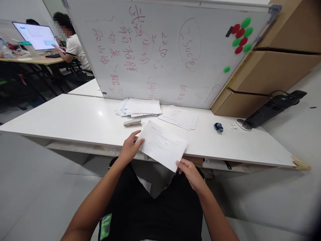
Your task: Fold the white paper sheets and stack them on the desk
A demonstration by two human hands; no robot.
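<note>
Printed sheets of paper (163, 144) are held tilted over the front edge of the white desk. My left hand (131, 145) grips their left side, thumb on top. At the lower right corner, my right hand (188, 169) pinches them between thumb and fingers. How many sheets there are, I cannot tell. Just beyond my left hand lies a beige stapler (132, 123). A thick, uneven stack of papers (141, 107) sits behind the stapler, and a thinner spread of papers (179, 117) lies to its right.
A whiteboard (163, 50) with red writing and round magnets leans behind the desk (62, 124). Cardboard boxes (281, 70) are piled at right. A dark bottle (276, 107), a computer mouse (243, 125) and a small dark blue item (218, 127) are nearby. A person (75, 50) sits at a monitor, far left.
</note>
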